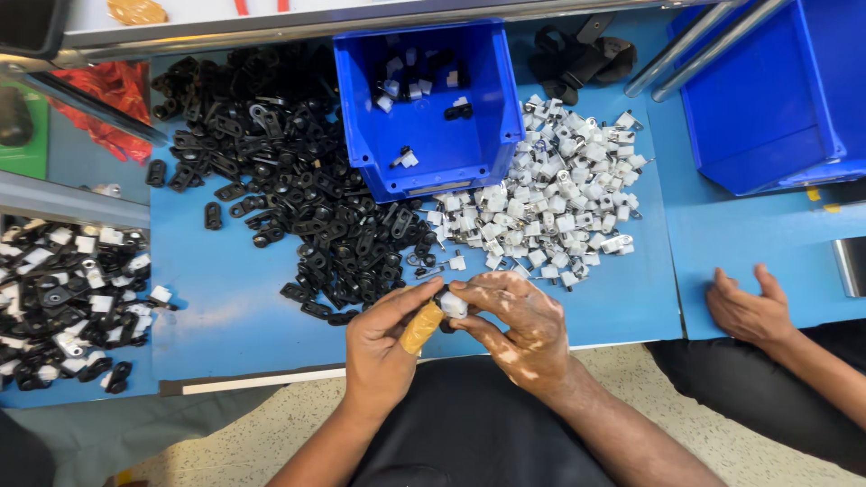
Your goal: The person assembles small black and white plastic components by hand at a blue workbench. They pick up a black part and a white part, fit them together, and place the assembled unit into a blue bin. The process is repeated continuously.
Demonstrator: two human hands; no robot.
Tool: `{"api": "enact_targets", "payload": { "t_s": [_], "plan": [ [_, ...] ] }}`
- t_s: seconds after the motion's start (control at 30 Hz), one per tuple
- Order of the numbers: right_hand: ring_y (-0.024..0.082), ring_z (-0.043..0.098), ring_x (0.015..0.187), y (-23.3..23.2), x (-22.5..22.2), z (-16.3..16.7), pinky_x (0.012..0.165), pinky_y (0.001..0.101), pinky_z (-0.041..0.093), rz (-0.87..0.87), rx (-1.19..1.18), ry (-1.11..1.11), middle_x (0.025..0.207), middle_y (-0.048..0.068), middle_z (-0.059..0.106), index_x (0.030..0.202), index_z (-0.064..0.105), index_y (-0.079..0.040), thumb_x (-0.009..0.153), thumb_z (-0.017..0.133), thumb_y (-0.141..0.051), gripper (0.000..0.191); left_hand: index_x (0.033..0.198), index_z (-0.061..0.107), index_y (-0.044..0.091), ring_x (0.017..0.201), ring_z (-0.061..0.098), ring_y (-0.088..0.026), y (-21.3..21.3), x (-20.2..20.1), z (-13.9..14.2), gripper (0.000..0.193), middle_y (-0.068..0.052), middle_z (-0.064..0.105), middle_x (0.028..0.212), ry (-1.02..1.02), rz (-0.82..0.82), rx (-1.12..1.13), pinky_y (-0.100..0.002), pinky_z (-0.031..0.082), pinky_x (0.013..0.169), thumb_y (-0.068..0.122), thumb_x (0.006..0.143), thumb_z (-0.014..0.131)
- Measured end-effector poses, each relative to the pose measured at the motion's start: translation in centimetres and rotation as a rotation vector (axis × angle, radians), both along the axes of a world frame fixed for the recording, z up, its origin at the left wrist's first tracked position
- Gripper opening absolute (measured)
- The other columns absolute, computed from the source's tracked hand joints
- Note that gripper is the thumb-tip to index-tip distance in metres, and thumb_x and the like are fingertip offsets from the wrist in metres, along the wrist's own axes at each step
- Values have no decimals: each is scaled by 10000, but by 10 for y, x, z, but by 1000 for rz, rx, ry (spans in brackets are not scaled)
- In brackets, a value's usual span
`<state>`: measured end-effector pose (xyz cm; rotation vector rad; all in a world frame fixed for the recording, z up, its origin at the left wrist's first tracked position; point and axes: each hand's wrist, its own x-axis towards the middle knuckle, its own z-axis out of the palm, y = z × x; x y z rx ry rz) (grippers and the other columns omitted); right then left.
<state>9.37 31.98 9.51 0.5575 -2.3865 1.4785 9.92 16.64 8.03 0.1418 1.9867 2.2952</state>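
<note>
Pinching a small white clip between both sets of fingertips, I hold it just above the near table edge, my left hand closed around it beside a tan-wrapped finger and my right hand gripping its other side, probably to press it onto a black piece. Loose black clips lie far left, the blue bin holding a few joined black-and-white pieces sits behind, and white clips lie right, all within reach.

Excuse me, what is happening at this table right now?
A person seated at a blue table holds a small white clip with a black part between both hands, the left hand and the right hand, near the table's front edge. One left finger wears a tan wrap. A pile of black clips and a pile of white clips lie ahead, beside a blue bin holding a few pieces. Another person's hand rests at the right.
</note>
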Motion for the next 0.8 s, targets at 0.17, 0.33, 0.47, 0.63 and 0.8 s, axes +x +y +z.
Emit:
{"api": "enact_targets", "payload": {
  "t_s": [0.17,0.33,0.47,0.63,0.8],
  "plan": [
    [134,531,787,-2,5,-14,644,246,486,56,-303,-126,823,59,533,884,562,-27,607,684,-3,304,1006,546,-21,720,555,-125,7,8,-16,242,-92,536,892,-78,-33,330,-219,456,642,-25,765,536],
    [164,490,859,-4,9,-22,704,261,465,64,-499,-173,905,80,453,915,532,-16,647,659,5,297,1018,547,-23,685,528,-96,11,6,-13,255,-58,514,855,-67,-46,233,-202,448,610,-2,764,542],
    [208,493,923,0,5,-26,771,306,448,83,-307,20,944,128,489,872,464,-20,615,659,-9,323,1061,473,1,722,530,-73,11,7,-2,318,-39,553,800,-123,3,90,-176,429,653,34,746,511],
    [219,549,901,2,4,-26,743,320,489,218,-421,-68,948,140,517,891,438,0,682,635,18,288,990,448,-34,650,492,-100,14,-5,5,316,-59,513,719,-252,-55,302,-194,393,605,-38,720,614],
    [184,527,884,4,2,-24,737,295,475,224,-567,-91,933,113,503,907,428,-14,684,644,-14,310,964,449,-2,687,557,-78,9,-5,13,276,-41,575,750,-202,-67,166,-181,443,631,13,701,533]
  ]
}}
